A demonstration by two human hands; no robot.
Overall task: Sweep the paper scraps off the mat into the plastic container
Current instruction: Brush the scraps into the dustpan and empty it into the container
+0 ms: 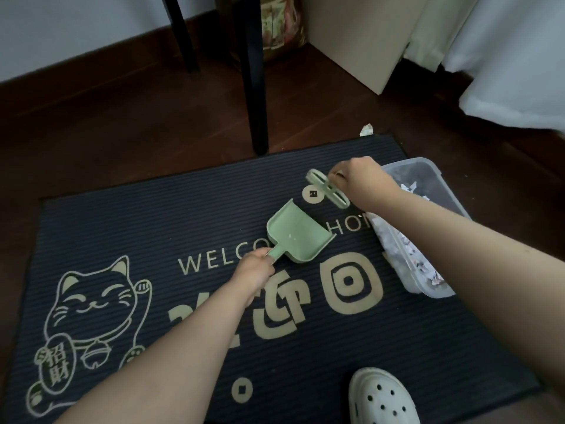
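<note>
Paper scraps (397,243) lie in the plastic container (426,164) at the mat's (153,224) right edge. At centre, the left hand (255,270) grips a green dustpan's (298,232) handle, pan tilted. Farther up, the right hand (363,182) pinches a small green brush (328,188) beside the container

Dark ribbed rectangular doormat (153,228), gold lucky-cat and "WELCOME HOME" print, lies flat on the wood floor. Clear rectangular plastic container (428,166) sits open on the mat's right edge, partly hidden. White torn paper scraps (406,249) are heaped inside it. One crumpled white scrap (367,130) lies on the floor just past the mat's far right corner. Pale-green plastic dustpan (298,234) over mat centre, mouth toward far right, only tiny specks inside. Pale-green plastic hand brush (327,188) just beyond it, blurred.
</note>
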